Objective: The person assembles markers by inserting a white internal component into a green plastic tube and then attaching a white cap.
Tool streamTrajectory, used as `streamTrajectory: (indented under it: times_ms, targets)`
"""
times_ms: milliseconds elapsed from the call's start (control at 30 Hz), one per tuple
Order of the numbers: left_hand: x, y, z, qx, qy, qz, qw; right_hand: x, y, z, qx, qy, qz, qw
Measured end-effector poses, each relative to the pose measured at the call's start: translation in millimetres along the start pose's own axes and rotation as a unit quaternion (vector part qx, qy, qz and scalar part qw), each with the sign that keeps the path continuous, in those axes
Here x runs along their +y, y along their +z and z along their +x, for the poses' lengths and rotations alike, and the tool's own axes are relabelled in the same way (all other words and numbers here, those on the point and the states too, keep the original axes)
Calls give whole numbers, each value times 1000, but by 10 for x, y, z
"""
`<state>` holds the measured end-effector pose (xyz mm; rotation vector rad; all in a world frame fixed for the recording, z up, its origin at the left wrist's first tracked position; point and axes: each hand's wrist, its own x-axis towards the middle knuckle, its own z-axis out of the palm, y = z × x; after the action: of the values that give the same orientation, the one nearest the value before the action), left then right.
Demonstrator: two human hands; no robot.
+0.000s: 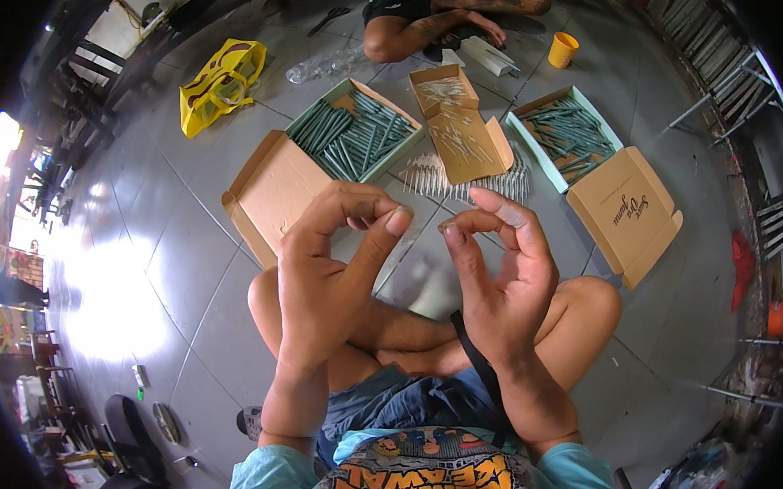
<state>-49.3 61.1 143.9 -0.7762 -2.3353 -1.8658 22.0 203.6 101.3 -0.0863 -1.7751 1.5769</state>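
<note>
My left hand (323, 276) is raised over my crossed legs, thumb tip pressed to the curled forefinger. Facing it is my right hand (511, 299), also pinching thumb against forefinger. The fingertips stay apart; whatever the pinches hold, if anything, is too small or hidden to make out. Beyond the left hand lies an open cardboard box (270, 189) of dark green, pen-like sticks (362, 132). A similar open box (619, 212) with green sticks (570, 134) is at the right. Between them, a smaller open carton (471, 165) holds thin pale sticks (444, 92).
Rows of thin clear pieces (426, 177) lie on the tiles under the small carton. A yellow bag (223, 85) and clear plastic wrap (326, 64) are at the far left. Another person (411, 33) sits opposite, near a white box (488, 56) and an orange cup (563, 50).
</note>
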Motion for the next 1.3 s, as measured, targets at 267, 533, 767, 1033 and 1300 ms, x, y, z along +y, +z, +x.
streamTrajectory:
  times_ms: [267,533,767,1033,1300]
  targets:
    - [-29,17,-37,4,-2,8,1000,-64,29,37,-42,7,-60,997]
    - [-27,-5,-49,-7,-6,9,1000,-15,13,71,-71,63,51,994]
    - [-50,-8,-57,-13,-9,7,1000,21,11,77,-85,71,88,990]
    - [-48,5,-60,-32,-8,20,999,26,-35,90,-111,93,90,985]
    - [-66,15,-68,-26,-7,25,999,2,-117,144,-169,71,66,981]
